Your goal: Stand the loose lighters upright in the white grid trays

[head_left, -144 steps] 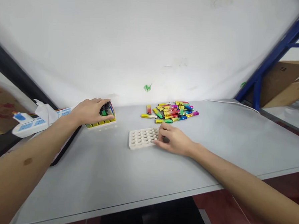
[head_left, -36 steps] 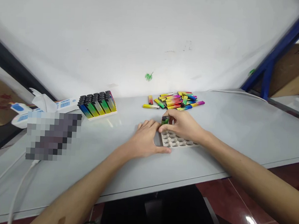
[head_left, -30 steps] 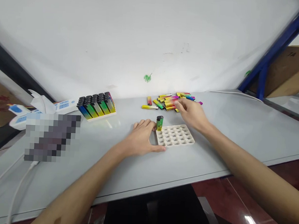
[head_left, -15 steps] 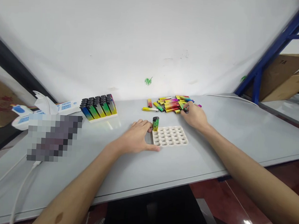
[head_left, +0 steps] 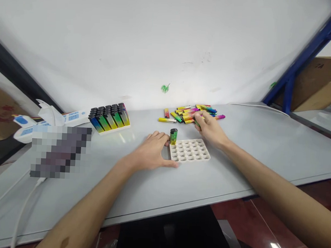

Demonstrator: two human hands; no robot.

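My left hand (head_left: 153,151) rests on the table with fingers apart, its fingertips and thumb at the left edge of a white tray (head_left: 191,150) with rows of holes. One green and yellow lighter (head_left: 173,136) stands upright in the tray's back left corner. Over the front of a loose pile of colourful lighters (head_left: 190,111), my right hand (head_left: 209,130) is closed on a green lighter, mostly hidden by the fingers. A yellow and silver lighter (head_left: 167,120) lies at the pile's left side.
At the left back, a second tray (head_left: 120,129) is filled with upright black-topped lighters (head_left: 109,117). Farther left are a white power strip (head_left: 75,117), a pixelated dark object (head_left: 61,152) and white cables. A white wall (head_left: 130,48) rises behind the table (head_left: 162,190).
My right hand has lifted a green lighter from the pile and moved slightly left and toward me. My left hand stays at the tray.
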